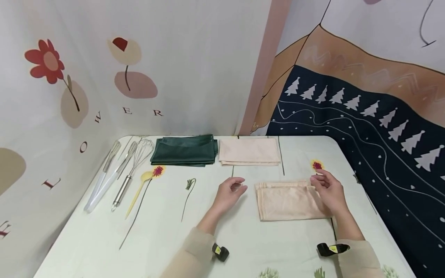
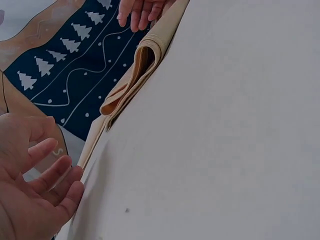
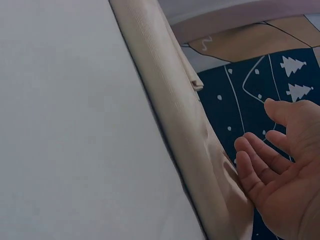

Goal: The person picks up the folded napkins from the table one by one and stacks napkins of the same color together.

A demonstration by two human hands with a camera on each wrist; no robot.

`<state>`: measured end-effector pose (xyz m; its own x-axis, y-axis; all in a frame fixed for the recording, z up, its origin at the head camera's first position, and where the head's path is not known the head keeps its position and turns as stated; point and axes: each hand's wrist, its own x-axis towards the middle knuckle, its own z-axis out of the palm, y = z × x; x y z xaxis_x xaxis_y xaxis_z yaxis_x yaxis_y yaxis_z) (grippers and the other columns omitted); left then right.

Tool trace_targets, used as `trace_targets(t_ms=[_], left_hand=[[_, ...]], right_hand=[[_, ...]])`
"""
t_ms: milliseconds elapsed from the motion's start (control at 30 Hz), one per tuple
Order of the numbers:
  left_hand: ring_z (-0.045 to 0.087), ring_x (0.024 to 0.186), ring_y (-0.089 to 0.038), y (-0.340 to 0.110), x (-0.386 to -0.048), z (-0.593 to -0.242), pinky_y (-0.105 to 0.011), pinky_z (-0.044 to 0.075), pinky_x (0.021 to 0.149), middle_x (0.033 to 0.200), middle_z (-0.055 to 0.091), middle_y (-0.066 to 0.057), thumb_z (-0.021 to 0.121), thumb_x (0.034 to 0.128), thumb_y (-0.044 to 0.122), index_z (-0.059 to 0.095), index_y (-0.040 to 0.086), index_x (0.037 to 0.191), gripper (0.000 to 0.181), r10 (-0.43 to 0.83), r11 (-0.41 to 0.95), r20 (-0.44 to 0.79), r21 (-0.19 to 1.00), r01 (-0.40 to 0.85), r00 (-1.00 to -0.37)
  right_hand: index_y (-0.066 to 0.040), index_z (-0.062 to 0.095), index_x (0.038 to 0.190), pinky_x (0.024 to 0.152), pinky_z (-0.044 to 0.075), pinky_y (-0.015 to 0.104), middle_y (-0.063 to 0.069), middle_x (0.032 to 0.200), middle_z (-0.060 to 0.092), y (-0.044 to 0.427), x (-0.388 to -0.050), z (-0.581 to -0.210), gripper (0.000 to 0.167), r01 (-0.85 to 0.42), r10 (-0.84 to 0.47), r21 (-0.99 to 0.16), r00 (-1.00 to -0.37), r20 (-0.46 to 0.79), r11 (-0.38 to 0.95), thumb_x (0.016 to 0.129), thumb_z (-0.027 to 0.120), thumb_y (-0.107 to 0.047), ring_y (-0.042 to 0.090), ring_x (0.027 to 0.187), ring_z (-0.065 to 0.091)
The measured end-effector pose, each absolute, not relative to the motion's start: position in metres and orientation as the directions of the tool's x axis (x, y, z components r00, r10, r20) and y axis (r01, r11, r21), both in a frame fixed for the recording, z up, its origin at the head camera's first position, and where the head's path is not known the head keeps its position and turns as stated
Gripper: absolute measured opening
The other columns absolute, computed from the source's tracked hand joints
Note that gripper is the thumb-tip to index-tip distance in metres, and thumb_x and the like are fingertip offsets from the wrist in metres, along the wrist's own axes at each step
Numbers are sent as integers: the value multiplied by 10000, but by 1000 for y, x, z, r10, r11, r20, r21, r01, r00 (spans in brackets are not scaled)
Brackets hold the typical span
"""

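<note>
A peach cloth (image 1: 292, 202), folded into a rectangle, lies on the table in front of me. Over its right end is my right hand (image 1: 330, 191), fingers loosely bent and nothing gripped. In the right wrist view that hand (image 3: 285, 170) is beside the rolled-looking fold of the cloth (image 3: 175, 110); whether it touches cannot be told. My left hand (image 1: 227, 195) hovers left of the cloth, apart from it, with relaxed fingers. The left wrist view shows the left hand (image 2: 40, 185) holding nothing and the cloth's layered folded edge (image 2: 145, 60).
A second folded peach cloth (image 1: 248, 151) lies at the table's back, beside a dark green folded cloth (image 1: 184, 150). Along the left are tongs (image 1: 101, 189), a whisk (image 1: 126, 183) and a yellow spoon (image 1: 139, 191). Curtains hang behind the white printed tablecloth (image 1: 156, 231).
</note>
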<state>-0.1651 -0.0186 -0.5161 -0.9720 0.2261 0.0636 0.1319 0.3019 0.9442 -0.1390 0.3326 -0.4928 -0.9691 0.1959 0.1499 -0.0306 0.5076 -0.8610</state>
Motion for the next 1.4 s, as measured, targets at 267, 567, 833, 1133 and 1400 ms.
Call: trace_targets(t_ms=[267, 567, 833, 1133, 1400], left_hand=[[637, 1110, -241, -3, -171, -517, -361, 530, 963, 1196, 665, -101, 708, 963, 176, 695, 32, 1211, 287, 248, 337, 69, 929, 153, -966], [628, 1114, -244, 9, -171, -520, -336, 532, 948, 1212, 651, -109, 724, 954, 166, 685, 29, 1240, 320, 284, 360, 79, 915, 183, -956], [614, 1102, -247, 19, -174, -520, -381, 520, 941, 1251, 636, -124, 725, 949, 166, 665, 33, 1277, 359, 310, 394, 78, 896, 202, -948], [589, 1047, -176, 30, -176, -518, -327, 509, 925, 1208, 640, -80, 726, 953, 210, 639, 51, 1321, 411, 383, 420, 47, 881, 219, -923], [586, 1218, -234, 37, -178, -517, -353, 469, 1048, 1351, 612, -114, 784, 905, 189, 613, 52, 1361, 506, 433, 474, 33, 842, 259, -901]], right_hand=[[-17, 567, 1383, 641, 491, 103, -231, 977, 601, 346, -139, -492, 463, 56, 311, -830, -939, 145, 554, 1002, 658, -264, -43, 813, 537], [-25, 584, 1365, 730, 422, 151, 39, 1162, 652, 360, -137, -498, 515, 159, 348, -796, -935, 68, 584, 993, 642, -376, -10, 884, 485], [10, 487, 1443, 798, 404, 73, 235, 1326, 571, 368, -137, -503, 608, 172, 282, -799, -960, -3, 576, 1008, 609, -398, -72, 975, 461], [26, 481, 1436, 775, 415, 52, 271, 1322, 564, 370, -140, -504, 614, 155, 236, -820, -971, -25, 551, 1003, 634, -381, -171, 911, 464], [-9, 462, 1469, 904, 463, 179, 268, 1370, 500, 369, -143, -506, 667, 211, 235, -817, -967, -95, 537, 991, 633, -443, 311, 1223, 510]])
